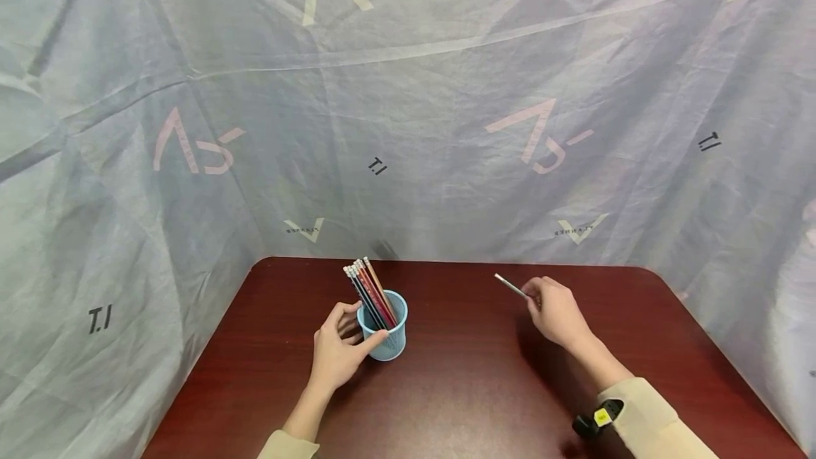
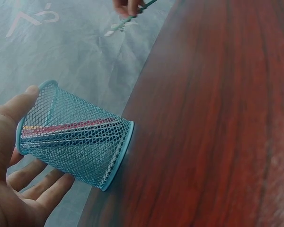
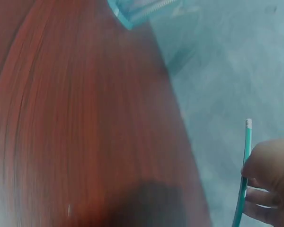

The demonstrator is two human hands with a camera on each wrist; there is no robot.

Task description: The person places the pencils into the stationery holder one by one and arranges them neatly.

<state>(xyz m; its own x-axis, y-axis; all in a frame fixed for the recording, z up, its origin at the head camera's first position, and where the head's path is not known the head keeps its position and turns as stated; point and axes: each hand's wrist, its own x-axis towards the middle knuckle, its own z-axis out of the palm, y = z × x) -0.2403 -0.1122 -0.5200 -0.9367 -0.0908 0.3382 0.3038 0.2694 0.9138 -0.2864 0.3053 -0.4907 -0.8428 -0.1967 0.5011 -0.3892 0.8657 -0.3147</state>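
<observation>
A light blue mesh pencil cup (image 1: 390,343) stands upright on the table, left of the middle. Several pencils (image 1: 372,294) lean to the left in it, their eraser ends up. My left hand (image 1: 338,349) holds the cup from its left side, the thumb at the rim. Through the mesh in the left wrist view, red and dark pencils (image 2: 75,130) show. Over the right part of the table, my right hand (image 1: 557,309) pinches a green pencil (image 3: 247,142) between thumb and fingers. Its white eraser end points up and toward the cup; fingers partly cover the rest.
The dark red wooden table (image 1: 459,388) has rounded far corners. A grey printed cloth (image 1: 421,126) hangs behind it and along both sides. On the right wrist sits a black device (image 1: 598,418) with a yellow label.
</observation>
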